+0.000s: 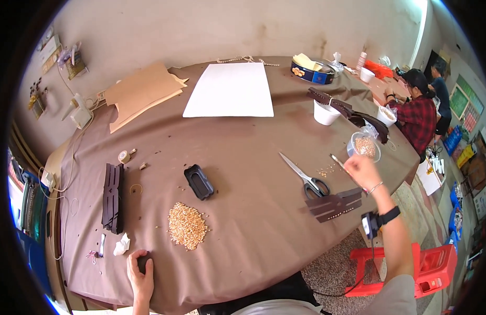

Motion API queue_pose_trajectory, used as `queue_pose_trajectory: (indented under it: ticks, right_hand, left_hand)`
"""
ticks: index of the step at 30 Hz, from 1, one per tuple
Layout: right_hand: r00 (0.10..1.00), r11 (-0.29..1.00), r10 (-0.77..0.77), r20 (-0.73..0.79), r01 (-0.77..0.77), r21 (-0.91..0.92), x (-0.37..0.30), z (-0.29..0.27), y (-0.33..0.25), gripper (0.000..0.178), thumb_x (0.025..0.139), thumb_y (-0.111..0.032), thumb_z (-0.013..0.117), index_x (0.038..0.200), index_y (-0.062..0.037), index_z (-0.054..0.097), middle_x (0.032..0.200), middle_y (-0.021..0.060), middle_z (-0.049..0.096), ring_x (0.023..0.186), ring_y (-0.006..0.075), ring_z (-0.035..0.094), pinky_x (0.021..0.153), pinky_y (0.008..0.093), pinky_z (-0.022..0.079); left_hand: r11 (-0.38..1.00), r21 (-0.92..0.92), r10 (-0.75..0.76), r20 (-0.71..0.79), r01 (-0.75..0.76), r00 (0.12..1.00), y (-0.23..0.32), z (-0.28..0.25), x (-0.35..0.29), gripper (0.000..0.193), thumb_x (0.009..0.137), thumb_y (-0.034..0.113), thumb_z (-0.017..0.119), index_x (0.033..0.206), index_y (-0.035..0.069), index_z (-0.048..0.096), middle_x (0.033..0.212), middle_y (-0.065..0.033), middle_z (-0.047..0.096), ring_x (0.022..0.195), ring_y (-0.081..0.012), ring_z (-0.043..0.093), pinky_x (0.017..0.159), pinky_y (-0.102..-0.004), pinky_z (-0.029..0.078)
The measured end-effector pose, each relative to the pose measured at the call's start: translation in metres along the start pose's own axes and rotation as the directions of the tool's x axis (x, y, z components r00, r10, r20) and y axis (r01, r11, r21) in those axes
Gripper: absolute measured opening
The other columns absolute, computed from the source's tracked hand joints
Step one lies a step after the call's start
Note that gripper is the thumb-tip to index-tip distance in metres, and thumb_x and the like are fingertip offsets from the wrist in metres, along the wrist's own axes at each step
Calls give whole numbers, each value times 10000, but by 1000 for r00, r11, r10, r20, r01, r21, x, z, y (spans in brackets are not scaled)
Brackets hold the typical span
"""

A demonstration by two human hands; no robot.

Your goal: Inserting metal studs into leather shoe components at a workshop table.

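Note:
My right hand [362, 171] is closed on a slim pen-like tool [335, 158], its tip pointing away to the left. Just beyond that hand stands a clear plastic tub [365, 146] of small tan beads. Nearer me lies a dark brown strip [335, 206] with a row of pale dots, touching the scissors [308, 181]. A few loose beads [325, 171] lie between the scissors and the hand. My left hand [140, 277], at the table's near edge, has its fingers around a dark rounded object [144, 262], mostly hidden. Beyond it are a golden bead pile [187, 226] and a black tray [199, 182].
A brown cloth [243, 157] covers the table. Dark strips [113, 197] lie stacked at left, near crumpled tissue [122, 244]. White board [232, 90], brown paper [140, 94], a white cup [325, 112] and a round tin [311, 72] are farther back. A red stool [434, 268] stands right; two people are beyond.

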State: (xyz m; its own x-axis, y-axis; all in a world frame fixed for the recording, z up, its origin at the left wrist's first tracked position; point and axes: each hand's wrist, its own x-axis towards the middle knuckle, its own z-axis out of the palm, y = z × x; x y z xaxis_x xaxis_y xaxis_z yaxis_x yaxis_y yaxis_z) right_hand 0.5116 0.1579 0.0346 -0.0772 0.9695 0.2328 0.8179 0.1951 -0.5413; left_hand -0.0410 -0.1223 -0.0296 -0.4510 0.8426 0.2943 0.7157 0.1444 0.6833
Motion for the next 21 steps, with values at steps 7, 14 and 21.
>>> queue_pose_trajectory:
  ticks: [7,14,21]
  right_hand:
    - [976,934,-58,211,127,-333,-32,53,-55,351,713,-416,708,710,-71,646,773,106,648,733,287,630,662,390,498]
    - [971,985,-27,239,67,-158,-10,67,-32,338,648,-355,744,721,-37,657,671,104,653,612,230,632,614,331,512]
    - [977,998,58,208,-63,19,14,63,-21,242,755,-211,727,745,7,623,636,49,631,561,93,572,536,251,471]
  left_hand:
    - [999,-20,29,-25,-29,999,3,-3,-2,248,768,18,616,1008,24,552,952,-111,581,919,-264,562,859,-348,436]
    - [998,-8,56,-61,-57,997,-1,-3,-4,239,761,49,646,985,35,565,938,-114,593,921,-285,568,838,-352,448]
    - [996,3,89,-66,-89,994,-2,-8,2,246,766,62,646,995,36,559,950,-113,596,933,-294,567,832,-363,453]
